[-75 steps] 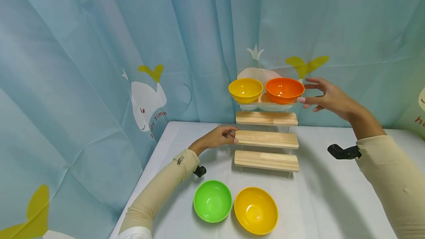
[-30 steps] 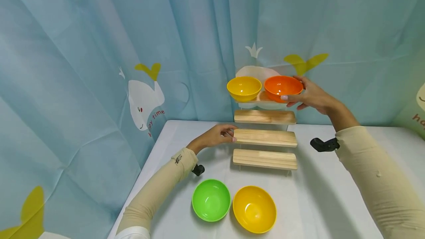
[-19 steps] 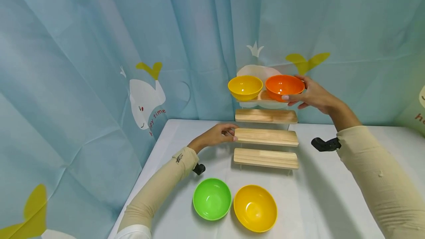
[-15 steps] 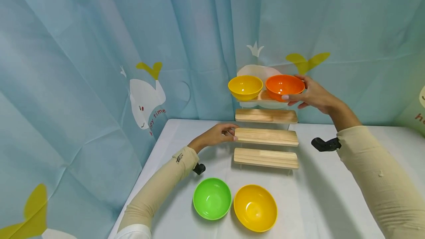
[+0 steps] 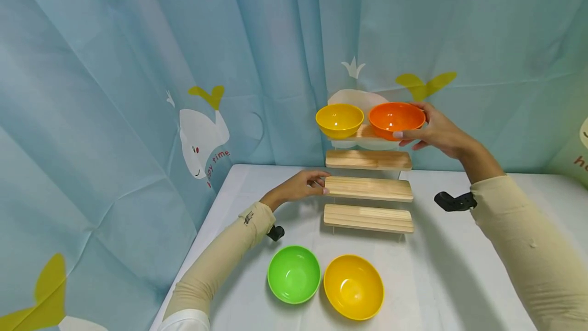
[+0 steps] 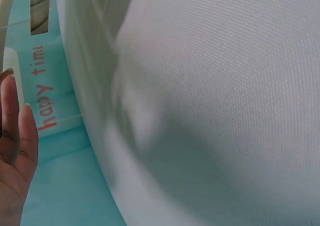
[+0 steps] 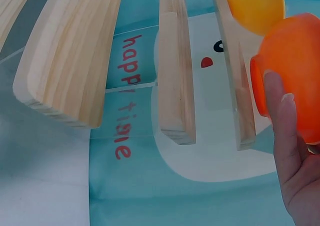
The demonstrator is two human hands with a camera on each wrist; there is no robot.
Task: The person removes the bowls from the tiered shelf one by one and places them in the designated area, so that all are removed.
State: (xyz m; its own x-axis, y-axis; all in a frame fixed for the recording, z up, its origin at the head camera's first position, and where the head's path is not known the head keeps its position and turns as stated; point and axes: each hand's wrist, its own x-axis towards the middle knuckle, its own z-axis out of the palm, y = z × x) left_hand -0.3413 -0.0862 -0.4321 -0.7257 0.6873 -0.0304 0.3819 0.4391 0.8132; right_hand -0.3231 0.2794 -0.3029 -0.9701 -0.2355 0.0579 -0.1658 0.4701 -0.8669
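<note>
My right hand [image 5: 438, 129] grips the right side of an orange bowl [image 5: 386, 121], thumb at the front and fingers behind the rim. The bowl is at the top tier of a wooden tiered stand [image 5: 367, 188]; the right wrist view shows its foot by the top board, but I cannot tell whether they touch. On that tier, to its left, sits a yellow bowl [image 5: 339, 122]. My left hand [image 5: 298, 187] pinches the left end of the stand's second board from the bottom. In the left wrist view only part of the left hand [image 6: 17, 151] shows.
In front of the stand, a green bowl [image 5: 294, 276] and a larger yellow-orange bowl [image 5: 353, 288] stand side by side on the white tablecloth [image 5: 459, 249]. A light blue curtain [image 5: 275, 65] with printed whales hangs close behind the stand.
My right hand has come in from the right and taken hold of the orange bowl. In the last half second the bowl has shifted slightly right. The left hand stays at the stand.
</note>
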